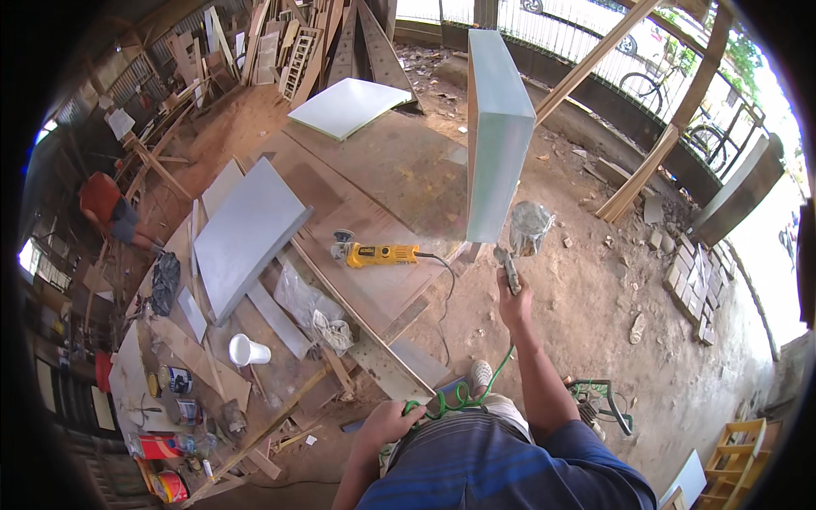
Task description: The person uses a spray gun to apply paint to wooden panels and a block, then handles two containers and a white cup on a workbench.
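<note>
My right hand (pixel 515 297) grips a paint spray gun (pixel 511 269) with a silver, paint-stained cup (pixel 531 225) on top, held close by the lower right corner of an upright pale, box-like wooden piece (pixel 497 153). My left hand (pixel 389 422) is closed on a coiled green hose (pixel 450 406) at waist height. A yellow angle grinder (pixel 381 254) with a black cord lies on the worktable (pixel 370 191) to the left. A white panel (pixel 241 234) and a smaller white board (pixel 340 105) lie farther left and back, near a white cup (pixel 248 349).
Paint cans (pixel 177 381) and scraps crowd the lower-left bench. Another person (pixel 109 208) in red bends at the far left. Leaning timber (pixel 620 178), a railing fence with bicycles (pixel 639 92), stacked bricks (pixel 690 285) and a compressor (pixel 592 408) are at the right.
</note>
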Action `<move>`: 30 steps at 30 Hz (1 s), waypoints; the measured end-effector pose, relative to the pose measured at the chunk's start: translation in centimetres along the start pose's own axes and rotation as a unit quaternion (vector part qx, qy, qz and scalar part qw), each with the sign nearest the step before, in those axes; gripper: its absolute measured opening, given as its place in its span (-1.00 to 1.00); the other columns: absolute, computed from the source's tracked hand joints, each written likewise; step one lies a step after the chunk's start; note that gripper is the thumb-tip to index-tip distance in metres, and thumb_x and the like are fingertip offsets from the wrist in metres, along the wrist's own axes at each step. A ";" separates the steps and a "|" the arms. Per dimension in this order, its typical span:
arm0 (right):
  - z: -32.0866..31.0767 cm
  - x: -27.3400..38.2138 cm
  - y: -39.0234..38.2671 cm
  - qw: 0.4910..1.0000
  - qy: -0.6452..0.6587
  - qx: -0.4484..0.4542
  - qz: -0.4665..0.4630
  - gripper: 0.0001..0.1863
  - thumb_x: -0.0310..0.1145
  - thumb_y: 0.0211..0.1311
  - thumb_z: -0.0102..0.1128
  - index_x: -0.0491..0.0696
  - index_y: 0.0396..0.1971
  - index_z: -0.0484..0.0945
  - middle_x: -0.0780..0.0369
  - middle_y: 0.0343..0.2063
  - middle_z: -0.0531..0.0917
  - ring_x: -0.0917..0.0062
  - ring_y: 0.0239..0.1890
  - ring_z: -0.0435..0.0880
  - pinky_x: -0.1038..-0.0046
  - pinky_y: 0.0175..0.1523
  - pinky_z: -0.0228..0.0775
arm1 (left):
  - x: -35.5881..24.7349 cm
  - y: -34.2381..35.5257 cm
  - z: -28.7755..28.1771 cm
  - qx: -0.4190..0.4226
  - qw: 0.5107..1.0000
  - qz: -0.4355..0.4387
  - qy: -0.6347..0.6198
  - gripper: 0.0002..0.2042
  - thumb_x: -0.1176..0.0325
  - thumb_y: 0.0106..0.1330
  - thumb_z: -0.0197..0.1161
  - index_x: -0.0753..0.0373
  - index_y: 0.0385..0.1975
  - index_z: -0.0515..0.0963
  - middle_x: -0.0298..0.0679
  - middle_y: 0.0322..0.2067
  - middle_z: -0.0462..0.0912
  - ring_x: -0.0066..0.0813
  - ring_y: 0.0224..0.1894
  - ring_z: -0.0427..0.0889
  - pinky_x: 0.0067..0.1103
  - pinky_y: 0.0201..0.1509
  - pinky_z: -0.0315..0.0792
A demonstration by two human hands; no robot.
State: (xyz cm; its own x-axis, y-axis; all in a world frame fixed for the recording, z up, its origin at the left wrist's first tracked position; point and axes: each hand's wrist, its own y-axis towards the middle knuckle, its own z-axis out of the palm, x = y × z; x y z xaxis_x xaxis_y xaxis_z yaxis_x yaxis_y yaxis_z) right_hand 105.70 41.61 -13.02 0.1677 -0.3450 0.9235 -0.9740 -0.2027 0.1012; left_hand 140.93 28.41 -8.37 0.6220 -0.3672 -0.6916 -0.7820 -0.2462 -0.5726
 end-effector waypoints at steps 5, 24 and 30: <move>-2.1 6.8 0.6 0.998 0.037 -0.005 -0.045 -0.61 -0.08 0.49 0.30 -0.19 -0.22 0.64 0.22 -0.57 0.48 0.59 -0.43 0.40 0.34 -0.27 0.37 | 0.1 -0.3 -0.1 -0.005 0.999 0.029 -0.037 -0.51 -0.09 0.44 0.24 0.32 -0.16 0.72 0.20 -0.29 0.73 0.18 -0.15 0.74 -0.16 -0.05 0.53; -6.6 21.3 1.5 0.957 0.188 -0.067 -0.210 -0.69 -0.08 0.56 0.26 -0.02 -0.30 0.60 0.52 -0.60 0.42 0.85 -0.64 0.27 0.61 -0.55 0.00 | 0.1 -0.9 -0.7 0.000 0.995 0.043 -0.085 -0.59 0.01 0.47 0.24 0.26 -0.11 0.78 -0.27 -0.45 0.75 -0.52 -0.44 0.66 -0.49 -0.30 0.51; -5.4 17.5 1.5 0.981 0.090 -0.060 -0.160 -0.68 -0.10 0.56 0.24 -0.08 -0.22 0.63 0.45 -0.57 0.45 0.77 -0.50 0.34 0.51 -0.39 0.18 | 0.1 -1.0 -0.6 0.004 0.996 0.044 -0.076 -0.60 0.01 0.47 0.24 0.26 -0.11 0.78 -0.26 -0.46 0.75 -0.51 -0.44 0.68 -0.49 -0.31 0.52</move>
State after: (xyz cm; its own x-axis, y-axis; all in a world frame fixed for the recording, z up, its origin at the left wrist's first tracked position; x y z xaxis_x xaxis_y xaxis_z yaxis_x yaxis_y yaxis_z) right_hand 106.32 40.23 5.26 0.4482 -0.1129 0.8868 -0.8890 -0.1606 0.4289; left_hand 141.72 28.03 -7.61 0.5510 -0.2461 -0.7974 -0.8333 -0.2127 -0.5102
